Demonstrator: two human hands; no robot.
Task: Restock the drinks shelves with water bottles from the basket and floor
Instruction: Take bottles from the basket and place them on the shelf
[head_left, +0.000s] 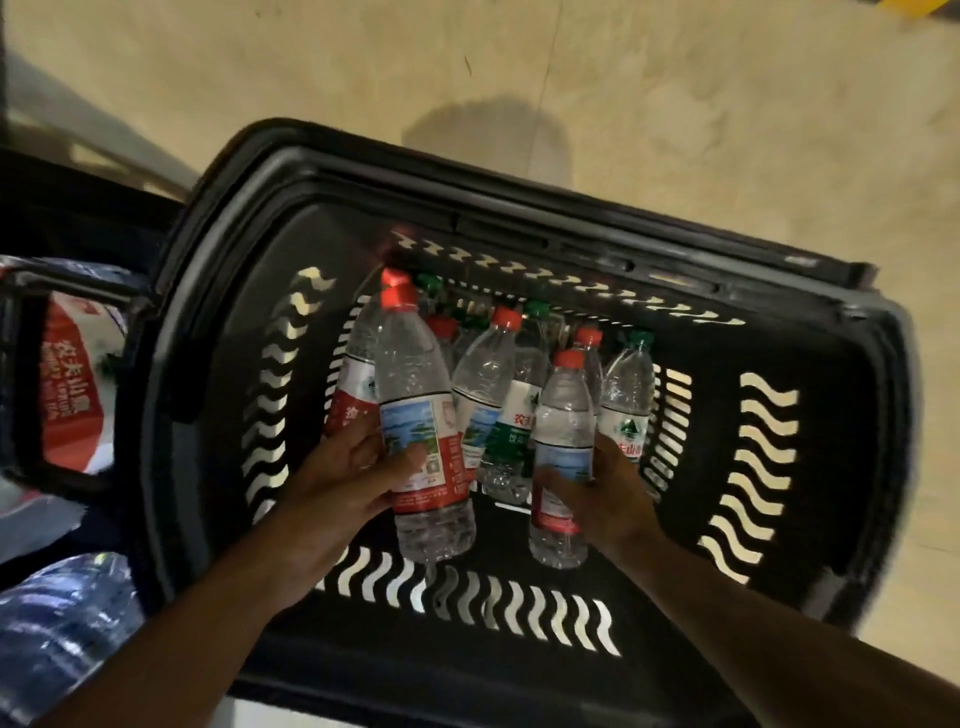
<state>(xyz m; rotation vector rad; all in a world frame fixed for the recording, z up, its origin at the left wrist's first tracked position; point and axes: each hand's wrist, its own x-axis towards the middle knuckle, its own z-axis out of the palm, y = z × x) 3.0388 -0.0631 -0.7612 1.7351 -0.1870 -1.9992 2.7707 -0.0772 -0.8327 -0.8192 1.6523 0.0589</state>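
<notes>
Pale concrete floor (675, 130) lies under a black slotted basket (779, 467) seen from above. Within it, the left hand (343, 467) is curled round a red-capped water bottle (415, 415), and the right hand (608, 488) grips a smaller red-capped bottle (563, 441); both bottles stand upright and seem lifted slightly above the rest. Behind them a cluster of red- and green-capped bottles (514, 395) stands in the basket, so much stock is left to move. At the left edge, shrink-wrapped packs (67, 384) rest on the floor, apparently unopened. No shelf is in view, so I judge restocking is in an early or middle stage, with this pair being picked.
</notes>
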